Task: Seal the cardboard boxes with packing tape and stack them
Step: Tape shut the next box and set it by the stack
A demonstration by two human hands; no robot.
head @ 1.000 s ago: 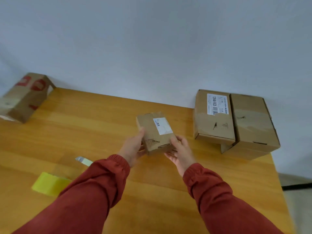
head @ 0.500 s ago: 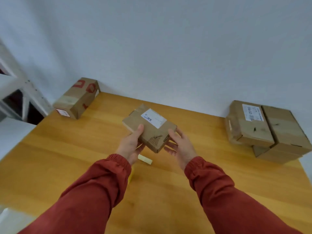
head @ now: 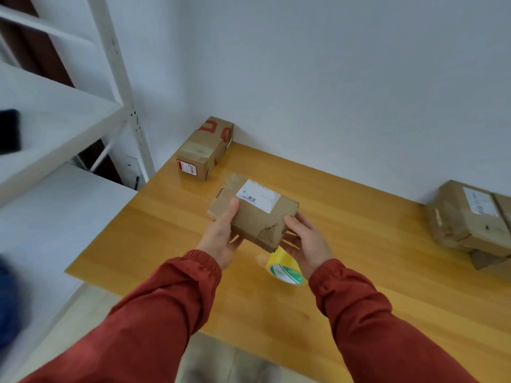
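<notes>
A small cardboard box (head: 258,217) with a white label is held above the wooden table (head: 373,272) between both hands. My left hand (head: 221,239) grips its left end, thumb on top. My right hand (head: 307,244) grips its near right corner. A yellow roll of packing tape (head: 284,268) lies on the table just below the box, partly hidden by my right hand. A long box with red print (head: 206,147) lies at the table's far left corner. Stacked boxes (head: 470,219) sit at the right edge of the view.
A white metal shelf rack (head: 69,117) stands left of the table, with a dark object (head: 9,131) on one shelf. A white wall runs behind the table. A blurred blue shape (head: 8,299) shows at the lower left.
The view has swung left, bringing the shelf rack into sight. Both hands have carried the small box left, toward the red-printed box. The tape roll now shows beneath it.
</notes>
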